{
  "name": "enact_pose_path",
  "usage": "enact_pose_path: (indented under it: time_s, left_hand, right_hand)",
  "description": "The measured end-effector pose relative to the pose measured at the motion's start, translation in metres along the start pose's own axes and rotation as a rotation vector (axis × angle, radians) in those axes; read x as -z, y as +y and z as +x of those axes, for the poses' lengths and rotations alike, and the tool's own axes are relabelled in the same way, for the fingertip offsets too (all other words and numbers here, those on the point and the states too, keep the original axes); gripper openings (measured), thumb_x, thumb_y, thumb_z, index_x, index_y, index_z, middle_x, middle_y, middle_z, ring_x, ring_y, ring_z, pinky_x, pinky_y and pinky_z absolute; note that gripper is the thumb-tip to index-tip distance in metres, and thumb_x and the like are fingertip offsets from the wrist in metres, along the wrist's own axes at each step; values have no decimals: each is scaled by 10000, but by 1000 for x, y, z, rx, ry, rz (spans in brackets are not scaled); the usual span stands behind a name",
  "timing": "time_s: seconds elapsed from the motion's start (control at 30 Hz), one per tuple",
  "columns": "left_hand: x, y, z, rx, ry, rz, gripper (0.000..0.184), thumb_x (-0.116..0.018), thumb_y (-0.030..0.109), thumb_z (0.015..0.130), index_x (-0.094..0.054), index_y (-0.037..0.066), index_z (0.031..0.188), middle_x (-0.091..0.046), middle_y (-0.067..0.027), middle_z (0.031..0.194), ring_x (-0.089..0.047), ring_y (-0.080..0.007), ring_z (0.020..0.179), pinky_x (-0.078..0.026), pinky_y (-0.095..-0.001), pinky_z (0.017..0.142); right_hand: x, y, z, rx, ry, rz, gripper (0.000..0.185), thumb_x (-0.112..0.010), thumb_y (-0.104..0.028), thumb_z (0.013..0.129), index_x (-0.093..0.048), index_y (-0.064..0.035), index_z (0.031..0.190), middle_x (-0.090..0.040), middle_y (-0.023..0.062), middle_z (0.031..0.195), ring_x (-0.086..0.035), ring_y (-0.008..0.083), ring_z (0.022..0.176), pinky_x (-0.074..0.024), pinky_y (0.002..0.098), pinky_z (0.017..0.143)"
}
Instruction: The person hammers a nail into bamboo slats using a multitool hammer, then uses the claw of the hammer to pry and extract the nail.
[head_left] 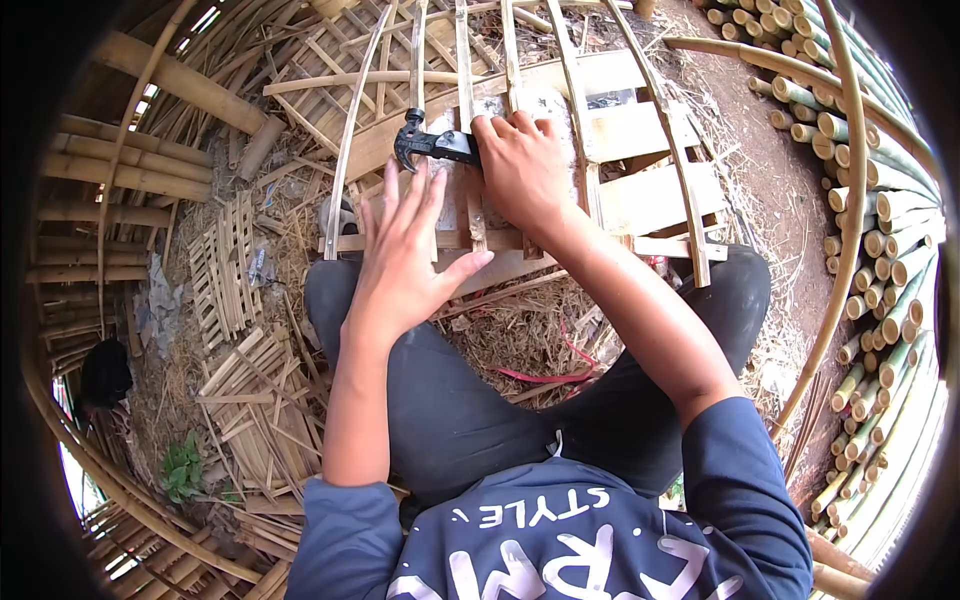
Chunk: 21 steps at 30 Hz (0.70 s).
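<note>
My right hand point(524, 172) is closed around the handle of a black claw hammer point(418, 142), whose head points left over the work. Fingers outstretched and apart, my left hand point(402, 248) hovers just below the hammer head and holds nothing visible. Under both hands lies a frame of long bamboo slats point(588, 185), set side by side across a crosspiece point(375, 243). Beneath the slats are flat wooden boards point(622, 132). Any nail near the hammer is too small to make out.
Cut bamboo poles point(880, 230) are stacked along the right. Woven slat panels point(222, 268) and bamboo scraps litter the ground at left. A pink strip point(545, 378) lies among shavings between my legs. A curved bamboo pole point(848, 200) rises at right.
</note>
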<state>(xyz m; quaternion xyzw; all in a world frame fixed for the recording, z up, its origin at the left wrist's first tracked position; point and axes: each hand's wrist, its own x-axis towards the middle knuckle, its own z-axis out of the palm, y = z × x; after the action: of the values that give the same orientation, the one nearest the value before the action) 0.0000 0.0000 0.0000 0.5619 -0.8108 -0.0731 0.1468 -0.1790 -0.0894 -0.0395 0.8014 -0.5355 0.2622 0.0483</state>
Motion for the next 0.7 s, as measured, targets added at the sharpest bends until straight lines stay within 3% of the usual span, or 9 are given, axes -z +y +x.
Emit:
enact_pose_path:
  time_s: [0.07,0.13,0.17,0.23,0.3,0.43,0.57,0.63,0.7]
  left_hand:
    - [17,1,-23,9,165,-268,715,-824,323,867,-558,11,1453,-502,-224,1535,-398,-390,1485,-300,-548,1214]
    - [20,-9,-44,138,324,-583,436,-798,143,884,-663,-54,1249,-687,-156,1281,-685,-281,1120,-559,-383,929]
    - [23,-15,-70,292,253,-974,288,-702,199,971,-678,-8,1170,-683,-114,1153,-655,-195,1020,-540,-336,862]
    - [27,-14,-103,363,175,-1789,305,-622,283,1034,-574,49,1223,-639,-90,1174,-637,-187,947,-510,-285,708]
    - [12,-9,-115,730,245,-1901,263,-587,245,1057,-549,62,1242,-623,-100,1196,-652,-202,979,-550,-298,729]
    - [1,21,-103,635,363,-1155,229,-611,133,1040,-551,17,1228,-621,-108,1194,-657,-206,1081,-602,-354,853]
    - [-4,27,-57,258,424,-443,175,-730,73,905,-672,-11,1048,-715,-98,1057,-690,-178,970,-543,-299,740]
    - [10,34,-22,399,298,-582,218,-732,142,924,-687,-27,1055,-728,-128,1031,-697,-222,931,-544,-335,745]
    - [10,20,7,375,174,-361,320,-738,246,947,-709,-43,1081,-744,-153,968,-703,-202,828,-543,-330,750]
  right_hand:
    - [-1,-6,-2,11,18,-29,216,-601,-122,869,-594,-73,1079,-702,85,1007,-641,278,1051,-454,452,902]
    - [-5,1,6,15,34,-2,213,-598,-121,867,-594,-73,1074,-703,80,1008,-641,280,1046,-455,452,898]
    - [-6,-2,5,11,30,13,212,-597,-120,865,-593,-74,1072,-703,78,1009,-641,280,1043,-455,452,896]
    - [-7,-1,0,9,26,26,201,-614,-123,856,-597,-73,1049,-704,78,1005,-640,281,1045,-455,441,892]
    - [-6,2,0,16,27,39,199,-628,-126,849,-600,-74,1039,-703,78,1001,-639,281,1045,-455,434,890]
    - [-4,6,2,21,26,73,228,-669,-133,816,-600,-83,1027,-706,71,988,-643,279,1035,-452,427,873]
    - [-5,7,3,37,59,77,240,-687,-139,806,-592,-88,1021,-704,69,971,-647,277,1022,-448,425,869]
    - [-6,7,2,39,60,70,245,-696,-152,807,-588,-90,1018,-701,69,961,-650,278,1012,-446,425,867]
    - [-3,8,0,25,51,102,241,-701,-164,812,-584,-89,1009,-698,71,954,-652,279,1003,-444,426,866]
